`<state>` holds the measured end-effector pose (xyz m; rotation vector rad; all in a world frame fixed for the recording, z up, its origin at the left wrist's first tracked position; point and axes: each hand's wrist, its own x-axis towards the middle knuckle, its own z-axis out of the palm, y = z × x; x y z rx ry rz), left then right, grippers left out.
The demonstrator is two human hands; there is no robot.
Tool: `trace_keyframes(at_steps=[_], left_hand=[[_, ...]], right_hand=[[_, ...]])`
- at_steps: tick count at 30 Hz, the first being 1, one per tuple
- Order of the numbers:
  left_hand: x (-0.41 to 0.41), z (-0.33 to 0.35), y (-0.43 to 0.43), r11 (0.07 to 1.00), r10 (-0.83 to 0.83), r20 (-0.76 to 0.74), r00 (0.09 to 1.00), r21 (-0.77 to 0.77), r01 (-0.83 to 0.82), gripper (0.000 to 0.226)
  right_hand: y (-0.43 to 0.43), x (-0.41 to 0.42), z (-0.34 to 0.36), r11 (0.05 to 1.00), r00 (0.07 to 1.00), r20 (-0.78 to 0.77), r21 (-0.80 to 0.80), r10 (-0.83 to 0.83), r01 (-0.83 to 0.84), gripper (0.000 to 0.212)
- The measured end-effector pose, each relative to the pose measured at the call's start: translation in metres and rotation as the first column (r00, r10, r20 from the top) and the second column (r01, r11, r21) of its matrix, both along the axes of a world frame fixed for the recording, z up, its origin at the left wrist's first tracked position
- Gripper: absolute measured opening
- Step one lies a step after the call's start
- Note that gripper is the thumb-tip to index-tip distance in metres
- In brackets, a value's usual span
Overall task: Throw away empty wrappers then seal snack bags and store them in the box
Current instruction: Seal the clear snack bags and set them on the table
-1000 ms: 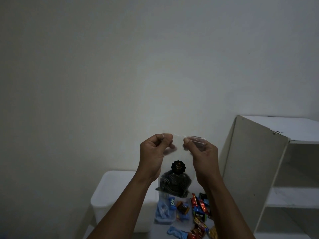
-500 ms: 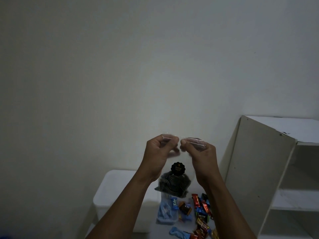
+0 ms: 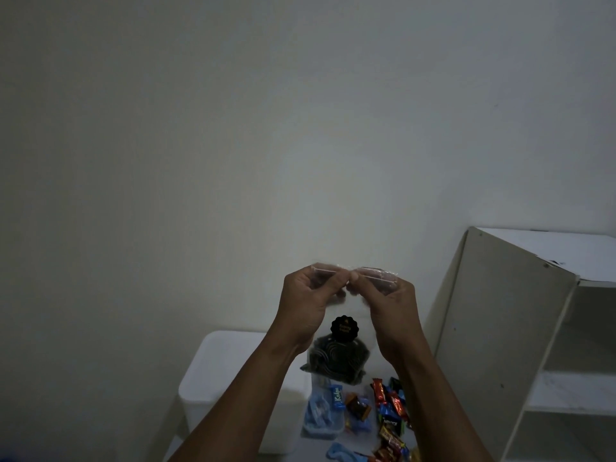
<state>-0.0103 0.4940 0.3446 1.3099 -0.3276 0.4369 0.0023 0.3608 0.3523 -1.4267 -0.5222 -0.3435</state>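
I hold a clear zip snack bag (image 3: 338, 356) up in front of me; it has dark snacks at the bottom and a round black label. My left hand (image 3: 308, 303) pinches the left part of its top strip. My right hand (image 3: 386, 303) pinches the strip just beside it, thumbs almost touching at the middle. Below, a white lidded box (image 3: 216, 371) stands on the surface at the left.
Several small wrapped candies (image 3: 390, 408) in red, blue and orange lie on the surface below the bag, beside a pale blue bag (image 3: 320, 415). A white open shelf unit (image 3: 513, 328) stands at the right. A plain wall fills the upper view.
My two hands have come together along the bag's top strip; the gap between my thumbs has closed. The bag hangs in the same place.
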Motion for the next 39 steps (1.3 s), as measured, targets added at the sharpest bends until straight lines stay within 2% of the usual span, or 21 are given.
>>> trace_keyframes(at_steps=[5,8,10,15,22,24,29,35,37,39], left_hand=[[0.005,-0.005,0.002,0.994,0.107,-0.016,0.994,-0.019,-0.108,0.019],[0.006,-0.005,0.006,0.995,0.028,-0.053,0.998,-0.092,-0.033,0.024],[0.005,-0.002,0.008,0.996,-0.022,-0.075,0.997,-0.087,0.015,0.02],[0.007,-0.003,0.006,0.99,0.135,-0.032,0.99,0.032,-0.134,0.007],[0.007,-0.001,0.0,0.975,0.223,-0.034,0.974,0.021,-0.223,0.003],[0.007,0.0,-0.001,0.97,0.243,-0.052,0.969,0.001,-0.244,0.005],[0.005,0.004,0.0,0.977,0.204,-0.082,0.975,-0.047,-0.208,0.012],[0.003,0.007,0.012,0.998,0.025,-0.146,0.989,-0.06,-0.034,0.038],[0.002,0.006,0.013,0.997,0.056,-0.138,0.989,-0.04,-0.062,0.032],[0.001,0.007,0.014,0.983,0.134,-0.146,0.98,-0.105,-0.15,0.018]], right_hand=[[0.006,0.003,-0.005,0.996,0.998,-0.025,0.077,-0.052,0.054,0.015],[0.007,0.005,-0.005,0.994,0.997,-0.008,0.072,-0.083,0.083,0.014],[0.008,0.006,-0.004,0.996,0.997,0.01,0.046,-0.077,0.076,0.013],[0.018,0.006,-0.007,0.986,0.988,0.01,0.053,-0.156,0.156,0.008],[0.026,0.005,-0.011,0.934,0.95,0.001,0.185,-0.311,0.305,0.012],[0.026,0.005,-0.01,0.921,0.941,-0.012,0.205,-0.337,0.332,0.02],[0.029,0.004,-0.007,0.904,0.937,-0.057,0.247,-0.345,0.348,0.028],[0.031,0.007,-0.006,0.895,0.945,-0.105,0.303,-0.31,0.327,0.029],[0.028,0.007,-0.009,0.897,0.949,-0.113,0.308,-0.295,0.316,0.029],[0.027,0.006,-0.012,0.902,0.954,-0.114,0.312,-0.277,0.299,0.029]])
